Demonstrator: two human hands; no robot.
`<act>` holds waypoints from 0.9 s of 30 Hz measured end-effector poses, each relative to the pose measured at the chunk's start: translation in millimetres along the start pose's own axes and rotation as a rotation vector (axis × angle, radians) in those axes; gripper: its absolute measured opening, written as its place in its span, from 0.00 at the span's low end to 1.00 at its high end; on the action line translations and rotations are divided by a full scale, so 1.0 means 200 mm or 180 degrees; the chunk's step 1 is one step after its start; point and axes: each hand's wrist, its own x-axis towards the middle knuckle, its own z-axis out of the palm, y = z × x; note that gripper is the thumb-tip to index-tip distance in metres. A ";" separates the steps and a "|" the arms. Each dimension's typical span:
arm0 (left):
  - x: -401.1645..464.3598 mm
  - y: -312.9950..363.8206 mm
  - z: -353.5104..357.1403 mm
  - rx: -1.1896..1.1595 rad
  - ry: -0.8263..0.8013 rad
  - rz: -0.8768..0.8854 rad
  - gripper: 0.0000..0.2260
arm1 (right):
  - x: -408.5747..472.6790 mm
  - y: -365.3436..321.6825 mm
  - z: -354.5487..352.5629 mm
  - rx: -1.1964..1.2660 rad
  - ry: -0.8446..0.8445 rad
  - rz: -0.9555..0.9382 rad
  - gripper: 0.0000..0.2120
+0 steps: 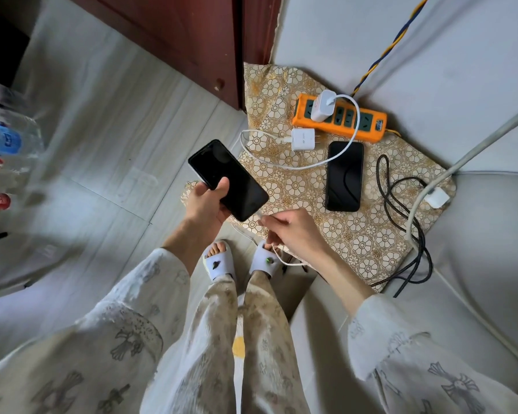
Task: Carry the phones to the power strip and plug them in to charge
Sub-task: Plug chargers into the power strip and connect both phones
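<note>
A home, likely a bedroom: a floral patterned cloth (326, 210) spread beside pale bedding (476, 219), a dark wooden cabinet (192, 31), tiled floor (108, 130), and the person's patterned pyjamas (251, 339) and slippers (219, 261).

L hand (205, 201) grips phone (228, 179); R hand (293, 231) pinches white cable (281, 261) end at phone's port.

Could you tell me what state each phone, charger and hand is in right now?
Held phone: screen dark, in left hand, no cable in.
Right hand: pinching the white cable end near its port.
Second phone: flat on cloth, screen dark.
Upright charger: plugged into the power strip.
Loose charger: unplugged, on cloth.
</note>
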 end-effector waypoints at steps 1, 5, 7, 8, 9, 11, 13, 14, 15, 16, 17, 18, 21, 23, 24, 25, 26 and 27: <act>0.02 0.00 0.00 0.0225 0.0032 -0.0003 0.13 | 0.01 0.01 -0.02 -0.0226 -0.0067 0.0050 0.16; 0.11 -0.06 -0.03 0.1295 0.0230 0.0025 0.08 | 0.08 0.03 -0.13 -0.0560 0.0264 -0.0122 0.13; 0.15 -0.09 -0.03 0.2193 0.0198 0.0149 0.08 | 0.14 0.00 -0.19 -0.0331 0.0645 -0.0303 0.10; 0.17 -0.11 -0.02 0.2518 0.0195 0.0230 0.10 | 0.17 -0.02 -0.22 -0.0343 0.0813 -0.0459 0.10; 0.18 -0.13 -0.01 0.2692 0.0217 0.0299 0.13 | 0.21 -0.04 -0.24 -0.0451 0.0972 -0.0634 0.10; 0.21 -0.17 0.02 0.2860 0.0303 0.0396 0.17 | 0.30 -0.07 -0.29 -0.0738 0.1275 -0.0936 0.11; 0.23 -0.20 0.04 0.3017 0.0362 0.0458 0.18 | 0.37 -0.09 -0.32 -0.1052 0.1491 -0.1129 0.12; 0.25 -0.21 0.05 0.3059 0.0386 0.0475 0.19 | 0.41 -0.09 -0.34 -0.1241 0.1559 -0.1206 0.13; 0.25 -0.21 0.06 0.3092 0.0423 0.0508 0.19 | 0.44 -0.10 -0.36 -0.1471 0.1595 -0.1274 0.14; 0.26 -0.22 0.06 0.3143 0.0456 0.0577 0.18 | 0.48 -0.10 -0.37 -0.1742 0.1589 -0.1339 0.15; 0.26 -0.23 0.06 0.3220 0.0476 0.0670 0.17 | 0.51 -0.09 -0.38 -0.2061 0.1532 -0.1380 0.16; 0.26 -0.24 0.05 0.3302 0.0488 0.0763 0.15 | 0.54 -0.08 -0.38 -0.2439 0.1429 -0.1368 0.18; 0.27 -0.24 0.04 0.3373 0.0497 0.0835 0.13 | 0.60 -0.09 -0.38 -0.3516 0.1162 -0.1168 0.22; 0.29 -0.22 0.03 0.3257 0.0505 0.0776 0.12 | 0.63 -0.10 -0.37 -0.3944 0.1216 -0.1132 0.21; 0.30 -0.21 0.03 0.3232 0.0491 0.0769 0.12 | 0.64 -0.11 -0.36 -0.4091 0.1247 -0.1145 0.20; 0.31 -0.20 0.04 0.3244 0.0463 0.0772 0.11 | 0.65 -0.11 -0.35 -0.4181 0.1259 -0.1168 0.19; 0.31 -0.19 0.04 0.3262 0.0431 0.0771 0.11 | 0.67 -0.11 -0.35 -0.4195 0.1250 -0.1185 0.18; 0.31 -0.19 0.04 0.3258 0.0414 0.0751 0.11 | 0.67 -0.11 -0.34 -0.4132 0.1232 -0.1180 0.18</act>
